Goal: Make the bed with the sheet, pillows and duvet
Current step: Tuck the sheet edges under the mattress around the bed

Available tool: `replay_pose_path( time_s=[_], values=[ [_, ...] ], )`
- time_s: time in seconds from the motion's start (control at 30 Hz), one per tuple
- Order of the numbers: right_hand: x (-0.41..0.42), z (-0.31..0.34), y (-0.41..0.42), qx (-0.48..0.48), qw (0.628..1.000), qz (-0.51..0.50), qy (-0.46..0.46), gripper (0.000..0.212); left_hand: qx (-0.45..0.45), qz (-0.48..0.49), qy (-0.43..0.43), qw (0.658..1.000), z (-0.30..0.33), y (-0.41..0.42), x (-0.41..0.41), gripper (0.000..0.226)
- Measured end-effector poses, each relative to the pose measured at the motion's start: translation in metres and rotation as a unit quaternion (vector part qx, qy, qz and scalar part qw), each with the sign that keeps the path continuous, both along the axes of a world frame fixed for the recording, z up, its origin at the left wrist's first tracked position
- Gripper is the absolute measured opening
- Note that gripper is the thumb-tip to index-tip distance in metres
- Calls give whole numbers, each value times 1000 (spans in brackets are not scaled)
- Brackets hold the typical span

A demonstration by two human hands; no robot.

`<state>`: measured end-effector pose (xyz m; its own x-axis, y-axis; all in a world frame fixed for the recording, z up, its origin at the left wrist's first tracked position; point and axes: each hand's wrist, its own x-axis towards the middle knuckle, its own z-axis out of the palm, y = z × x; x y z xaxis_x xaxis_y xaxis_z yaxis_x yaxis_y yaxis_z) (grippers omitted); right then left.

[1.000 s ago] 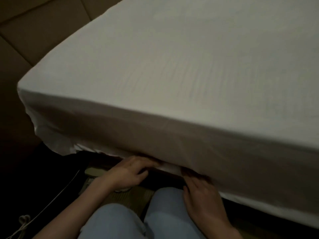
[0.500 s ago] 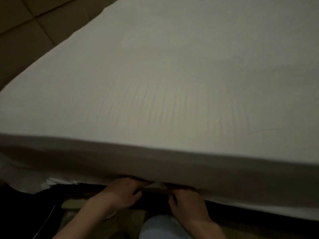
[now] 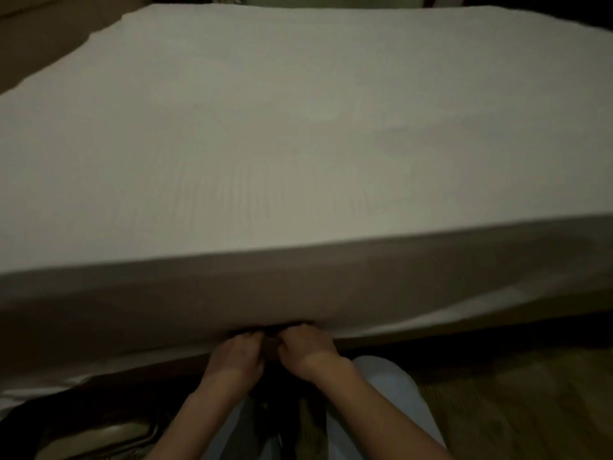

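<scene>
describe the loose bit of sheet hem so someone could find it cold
Start at the big white sheet-covered mattress and drop down its shadowed near side. Right of the left hand and right hand at the bottom edge, a pale strip of white sheet hem slants up to the right, brighter than the smooth dark side above.

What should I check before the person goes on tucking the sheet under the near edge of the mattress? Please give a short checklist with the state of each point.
1. Sheet lies flat on top of the mattress: ok.
2. Left hand at the sheet's lower edge: ok, fingers curled at it.
3. Right hand at the same edge: ok, close beside the left.
4. Edge tucked to the right of the hands: not ok, a loose fold hangs out.
5. Far corners tucked: cannot tell.
6. Pillows and duvet on the bed: not ok, none in view.
</scene>
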<state>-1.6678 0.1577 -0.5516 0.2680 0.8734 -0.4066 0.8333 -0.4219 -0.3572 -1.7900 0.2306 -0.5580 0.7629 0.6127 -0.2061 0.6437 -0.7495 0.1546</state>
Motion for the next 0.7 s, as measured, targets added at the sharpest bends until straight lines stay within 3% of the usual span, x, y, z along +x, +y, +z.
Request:
replay_pose_path(
  time_s=[0.1,0.2,0.27,0.33,0.4,0.6,0.7],
  values=[
    [-6,0,-16,11,999,29,-20,38,-24,24,74,997,5,1,10,42],
    [-1,1,-37,87,992,-45,-82,25,2,16,100,995,6,0,14,40],
    [8,-1,-46,94,983,-75,-141,22,17,3,60,998,0,-8,17,41],
    [10,-4,-44,43,989,-63,-125,29,-20,-29,-37,999,-4,-21,24,39],
    [8,1,-34,8,991,-83,-105,31,-42,-58,-77,995,-9,-31,34,39],
    [13,12,-21,-16,989,-99,-112,32,-79,-3,-12,997,-17,-22,51,47],
    [10,2,-40,49,987,-92,-121,29,-88,-8,4,996,-21,-19,51,46]
  ],
)
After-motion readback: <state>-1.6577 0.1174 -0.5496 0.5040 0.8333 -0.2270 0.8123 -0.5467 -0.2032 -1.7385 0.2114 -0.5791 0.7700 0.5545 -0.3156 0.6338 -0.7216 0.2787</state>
